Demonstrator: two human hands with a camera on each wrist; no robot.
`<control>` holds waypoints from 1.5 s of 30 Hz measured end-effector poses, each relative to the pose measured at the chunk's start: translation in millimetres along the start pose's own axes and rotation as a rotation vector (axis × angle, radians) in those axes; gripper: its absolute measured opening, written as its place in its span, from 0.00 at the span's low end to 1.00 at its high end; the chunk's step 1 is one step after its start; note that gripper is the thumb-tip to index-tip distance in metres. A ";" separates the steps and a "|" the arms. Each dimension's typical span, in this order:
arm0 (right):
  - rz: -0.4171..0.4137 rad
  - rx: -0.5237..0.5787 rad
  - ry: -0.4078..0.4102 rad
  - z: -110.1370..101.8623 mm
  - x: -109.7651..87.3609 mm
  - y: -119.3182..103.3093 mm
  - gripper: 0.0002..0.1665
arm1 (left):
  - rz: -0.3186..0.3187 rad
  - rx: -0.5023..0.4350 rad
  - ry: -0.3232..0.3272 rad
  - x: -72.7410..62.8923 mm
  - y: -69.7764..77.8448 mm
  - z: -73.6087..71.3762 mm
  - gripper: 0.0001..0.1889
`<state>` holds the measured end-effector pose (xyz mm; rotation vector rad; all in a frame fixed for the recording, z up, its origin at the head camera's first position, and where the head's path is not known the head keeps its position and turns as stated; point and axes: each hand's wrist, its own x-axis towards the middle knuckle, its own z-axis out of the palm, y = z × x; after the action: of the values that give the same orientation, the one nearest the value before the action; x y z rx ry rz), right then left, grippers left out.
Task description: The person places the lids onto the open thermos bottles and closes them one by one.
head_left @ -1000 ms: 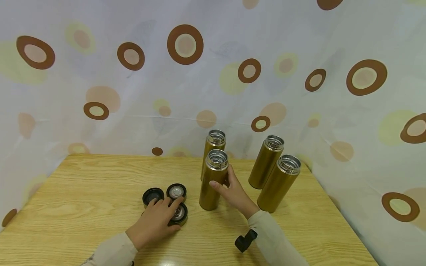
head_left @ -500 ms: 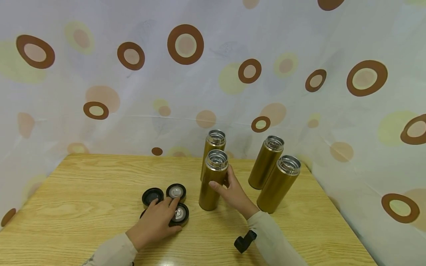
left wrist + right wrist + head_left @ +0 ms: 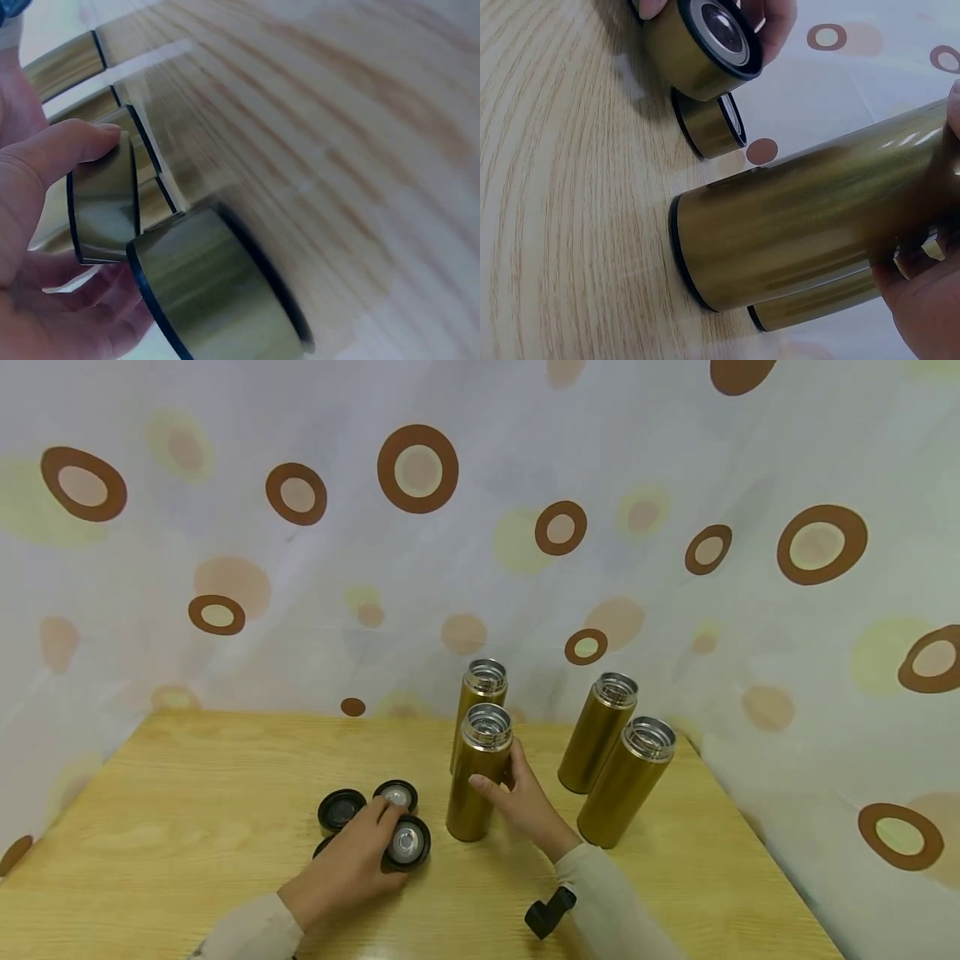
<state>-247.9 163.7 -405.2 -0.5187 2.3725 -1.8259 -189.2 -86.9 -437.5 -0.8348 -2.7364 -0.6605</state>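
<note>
On the table [image 3: 187, 777] stand 4 bottles [image 3: 595, 745]; the nearer left bottle [image 3: 468, 802], probably stiff and slippery, is best taken round its body — there the right hand [image 3: 531, 810] grips it, thumb in front, fingers behind. The lid [image 3: 406, 842], likely light and rigid, wants a side grip — the left hand [image 3: 351, 868] pinches it between thumb and fingers, tilted, left of that bottle.

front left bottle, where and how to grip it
Probably around the body of the front left bottle, below the neck, from the right, as the right hand does: an upright, straight cylinder with the lids to its left and the back left bottle behind.
</note>
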 end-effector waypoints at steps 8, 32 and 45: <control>-0.015 0.006 -0.001 5.2 -2.5 7.1 0.44 | -0.064 -0.197 -0.009 -2.4 0.8 1.1 0.36; -0.034 -0.020 0.008 3.4 -1.8 1.6 0.46 | -0.163 -1.007 0.032 8.1 5.5 -27.7 0.36; -0.022 -0.011 -0.003 0.8 -2.3 -5.4 0.46 | -0.165 -0.940 0.274 21.9 8.7 -48.4 0.30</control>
<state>-244.5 162.5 -400.6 -0.5508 2.3854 -1.8209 -199.1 -92.9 -384.9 -0.5787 -2.1800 -1.9900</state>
